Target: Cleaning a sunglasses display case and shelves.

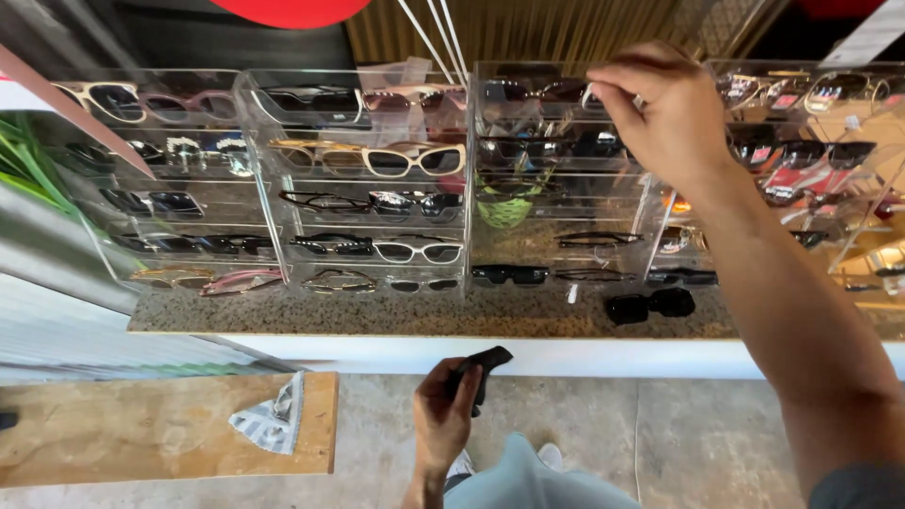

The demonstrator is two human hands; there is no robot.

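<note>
Here, right hand [660,108] pinching top-row sunglasses [556,90], left hand [443,410] gripping black cloth [485,363]

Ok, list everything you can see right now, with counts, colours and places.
Clear acrylic display racks: four, side by side on the counter, tiered.
Sunglasses on the racks: many, black, white, pink, brown.
White-framed sunglasses: one, second rack, upper tier.
Loose black sunglasses: one, on the counter, right of centre.
Speckled stone counter: one, brown-grey, under the racks.
Striped grey cloth: one, crumpled on the wooden board, lower left.
Left hand: holds a dark cloth, below the counter.
Right hand: fingers pinched at the third rack's top tier.
</note>
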